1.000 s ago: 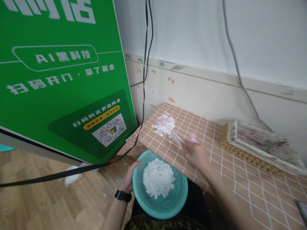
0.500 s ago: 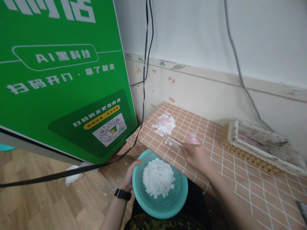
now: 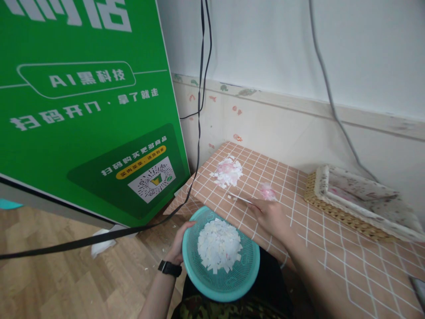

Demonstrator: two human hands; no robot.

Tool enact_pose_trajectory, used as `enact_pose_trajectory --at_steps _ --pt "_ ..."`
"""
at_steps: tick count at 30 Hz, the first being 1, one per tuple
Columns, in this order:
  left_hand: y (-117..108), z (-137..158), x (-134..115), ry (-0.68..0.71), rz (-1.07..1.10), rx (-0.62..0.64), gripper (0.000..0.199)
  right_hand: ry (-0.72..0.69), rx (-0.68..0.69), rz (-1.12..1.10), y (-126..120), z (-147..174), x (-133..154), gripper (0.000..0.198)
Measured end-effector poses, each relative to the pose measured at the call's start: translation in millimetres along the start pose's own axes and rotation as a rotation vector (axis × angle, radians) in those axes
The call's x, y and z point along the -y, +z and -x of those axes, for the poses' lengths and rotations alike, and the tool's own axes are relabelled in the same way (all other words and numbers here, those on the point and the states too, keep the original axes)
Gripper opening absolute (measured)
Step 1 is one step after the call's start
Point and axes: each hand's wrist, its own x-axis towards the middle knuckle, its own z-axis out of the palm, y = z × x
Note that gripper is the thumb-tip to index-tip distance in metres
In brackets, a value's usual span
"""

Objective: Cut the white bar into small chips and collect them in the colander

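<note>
My left hand [image 3: 181, 243] is closed on the left rim of a turquoise plastic strainer basket [image 3: 222, 293], which sits over my lap against the table edge. Inside it lies a heap of small white paper scraps [image 3: 219, 244]. My right hand [image 3: 270, 216] grips a thin, flat, white strip [image 3: 243, 199], seen nearly edge-on just above the tabletop; its exact kind is unclear. A few loose scraps lie by its tip. Beyond it spreads a pile of white and pink scraps [image 3: 227, 172], and a small pink clump [image 3: 267, 192] rests behind my right hand.
A brown checked cloth covers the table [image 3: 332, 266]. At its right stands a cloth-lined wicker basket [image 3: 352, 217]. A large green panel [image 3: 86, 115] rises on the left. A black strap [image 3: 139, 229] runs across in front of it, above the wooden floor [image 3: 122, 279].
The white strip has turned from showing its flat face to nearly edge-on, and its tip has shifted slightly. My left hand and the strainer basket have barely moved.
</note>
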Motion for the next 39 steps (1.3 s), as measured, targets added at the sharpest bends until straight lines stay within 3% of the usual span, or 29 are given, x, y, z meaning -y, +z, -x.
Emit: enact_pose_trajectory --at_steps 12,17,20,23,28,32,36,39 --pt "-0.9 3.2 0.9 -0.025 0.043 0.056 0.019 -0.026 0.090 -0.262 -14.5 20.1 32.1 0.030" --pt "-3.5 1.0 8.7 -0.038 0.025 0.041 0.022 0.134 -0.158 0.046 -11.2 10.0 7.7 0.028" --pt "0.3 -1.9 23.4 -0.089 0.039 0.048 0.024 0.165 -0.178 0.230 -4.2 2.4 -3.5 0.027" --pt "9.4 -4.1 45.6 -0.185 0.057 0.120 0.028 0.121 -0.131 0.267 1.6 -0.2 -2.6 0.026" --pt "23.3 -6.3 77.4 -0.233 0.076 0.173 0.028 -0.015 -0.002 0.087 3.8 5.3 23.4 0.027" --pt "30.7 -5.4 82.1 -0.231 0.070 0.230 0.031 -0.087 0.091 -0.224 3.8 8.6 55.5 0.030" --pt "36.0 -3.4 83.3 -0.250 0.086 0.242 0.031 0.011 0.033 -0.398 7.5 4.6 68.9 0.033" --pt "35.7 -3.6 91.8 -0.280 0.110 0.224 0.032 0.078 -0.088 -0.331 11.7 -1.7 57.5 0.030"
